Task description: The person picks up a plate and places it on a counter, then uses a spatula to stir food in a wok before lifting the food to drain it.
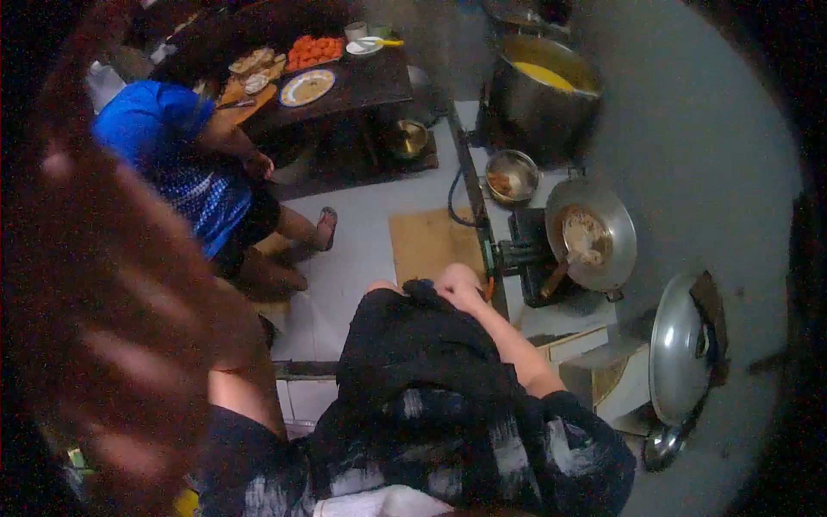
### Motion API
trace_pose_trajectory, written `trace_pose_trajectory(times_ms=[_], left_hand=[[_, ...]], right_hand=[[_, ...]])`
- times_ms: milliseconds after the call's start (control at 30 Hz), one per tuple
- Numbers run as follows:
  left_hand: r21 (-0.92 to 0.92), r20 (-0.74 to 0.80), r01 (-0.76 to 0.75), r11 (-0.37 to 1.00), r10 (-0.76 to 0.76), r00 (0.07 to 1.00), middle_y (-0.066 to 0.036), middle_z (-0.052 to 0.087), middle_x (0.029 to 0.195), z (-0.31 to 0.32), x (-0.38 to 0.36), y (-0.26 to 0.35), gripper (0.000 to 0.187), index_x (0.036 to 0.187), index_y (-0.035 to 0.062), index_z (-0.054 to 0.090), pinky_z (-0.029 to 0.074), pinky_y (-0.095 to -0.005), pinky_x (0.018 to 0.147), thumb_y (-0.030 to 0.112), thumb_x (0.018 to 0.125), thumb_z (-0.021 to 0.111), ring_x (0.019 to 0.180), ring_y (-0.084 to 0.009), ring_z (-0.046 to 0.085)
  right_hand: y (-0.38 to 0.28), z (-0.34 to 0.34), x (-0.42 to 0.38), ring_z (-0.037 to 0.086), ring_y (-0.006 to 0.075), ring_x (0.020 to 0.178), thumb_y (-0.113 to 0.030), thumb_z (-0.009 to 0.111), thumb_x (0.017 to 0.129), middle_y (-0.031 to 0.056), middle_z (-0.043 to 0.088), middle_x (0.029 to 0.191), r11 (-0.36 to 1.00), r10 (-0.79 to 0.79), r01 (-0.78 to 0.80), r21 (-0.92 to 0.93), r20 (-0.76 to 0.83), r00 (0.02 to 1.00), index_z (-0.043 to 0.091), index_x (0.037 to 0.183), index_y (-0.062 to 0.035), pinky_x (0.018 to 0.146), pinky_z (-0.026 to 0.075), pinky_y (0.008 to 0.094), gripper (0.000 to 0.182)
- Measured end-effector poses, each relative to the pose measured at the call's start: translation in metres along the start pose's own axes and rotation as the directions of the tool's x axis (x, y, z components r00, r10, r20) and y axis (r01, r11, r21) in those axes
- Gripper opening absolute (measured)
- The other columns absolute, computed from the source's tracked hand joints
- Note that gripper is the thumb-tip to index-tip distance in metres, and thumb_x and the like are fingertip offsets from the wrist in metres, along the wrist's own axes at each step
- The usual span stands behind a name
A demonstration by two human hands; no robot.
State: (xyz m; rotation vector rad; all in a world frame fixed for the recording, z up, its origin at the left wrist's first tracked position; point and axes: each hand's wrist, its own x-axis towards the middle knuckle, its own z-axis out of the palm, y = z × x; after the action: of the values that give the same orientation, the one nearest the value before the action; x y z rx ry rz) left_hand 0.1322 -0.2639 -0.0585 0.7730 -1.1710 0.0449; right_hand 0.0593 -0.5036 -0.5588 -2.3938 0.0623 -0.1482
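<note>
My left hand [129, 302] is raised close to the camera, dark and smeared, filling the left side of the view. Its fingers cannot be made out clearly. Over my lap, my right hand [461, 291] is curled closed by the hem of my black shorts [413, 332]. A small dark bit [419, 289] shows beside its fingers; what they hold, if anything, is hidden. To the right of that hand, a wok [616, 237] stands on a gas stove [530, 254]. Pale brown food [586, 234] and a wooden-handled utensil [558, 277] are in the wok.
A big pot [544, 112] with yellow contents and a small metal pan [522, 168] stand beyond the wok. A lid [676, 349] leans at the right wall. A person in a blue shirt [172, 138] stands left, by a dark table [375, 86] with a plate [307, 87] and chopped orange food [314, 52].
</note>
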Motion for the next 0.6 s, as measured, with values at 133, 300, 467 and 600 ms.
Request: trace_pose_trajectory(times_ms=[133, 300, 467, 600], left_hand=[[0.017, 0.002, 0.005, 1.000, -0.005, 1.000, -0.021, 0.051, 0.112, -0.002, 0.012, 0.000, 0.047, 0.114, -0.0020, 0.045, 0.046, -0.0414, 0.078, 0.034, 0.084, 0.047, 0.101, -0.0346, 0.053], [0.028, 0.005, -0.008, 1.000, 0.008, 1.000, -0.022, 0.051, 0.112, -0.004, 0.016, 0.007, 0.048, 0.114, -0.0028, 0.045, 0.046, -0.0410, 0.078, 0.035, 0.085, 0.046, 0.101, -0.0347, 0.053], [0.000, -0.008, -0.016, 1.000, 0.016, 1.000, -0.022, 0.051, 0.112, -0.014, 0.019, 0.012, 0.049, 0.115, -0.0036, 0.044, 0.046, -0.0407, 0.079, 0.035, 0.085, 0.045, 0.101, -0.0347, 0.053], [0.007, 0.004, -0.053, 0.999, 0.053, 0.999, -0.022, 0.051, 0.112, -0.018, 0.020, 0.018, 0.050, 0.115, -0.0042, 0.044, 0.046, -0.0405, 0.079, 0.036, 0.085, 0.045, 0.101, -0.0348, 0.053]], right_hand=[[0.021, 0.015, -0.004, 0.051, 0.0293, 0.084, -0.026, 0.064, 0.063, 0.0087, 0.059, 0.081, 0.996, -0.071, 0.062, -0.069, -0.147, 0.987, 0.063, 0.073, -0.0139, 0.070, 0.040, 0.0397, 0.016], [-0.004, -0.006, 0.003, 0.052, 0.0295, 0.075, -0.023, 0.065, 0.062, 0.0079, 0.059, 0.072, 0.991, -0.137, 0.136, -0.010, -0.090, 0.987, 0.063, 0.066, -0.0141, 0.067, 0.039, 0.0409, 0.010], [0.005, 0.015, -0.004, 0.051, 0.0310, 0.070, -0.022, 0.064, 0.063, 0.0099, 0.058, 0.072, 0.988, 0.112, -0.114, 0.107, 0.029, 0.993, 0.063, 0.068, -0.0131, 0.062, 0.037, 0.0427, 0.010], [-0.009, 0.004, -0.002, 0.051, 0.0316, 0.068, -0.018, 0.062, 0.063, 0.0087, 0.056, 0.068, 0.997, -0.078, 0.077, -0.005, -0.062, 0.995, 0.059, 0.061, -0.0128, 0.061, 0.038, 0.0420, 0.007]])
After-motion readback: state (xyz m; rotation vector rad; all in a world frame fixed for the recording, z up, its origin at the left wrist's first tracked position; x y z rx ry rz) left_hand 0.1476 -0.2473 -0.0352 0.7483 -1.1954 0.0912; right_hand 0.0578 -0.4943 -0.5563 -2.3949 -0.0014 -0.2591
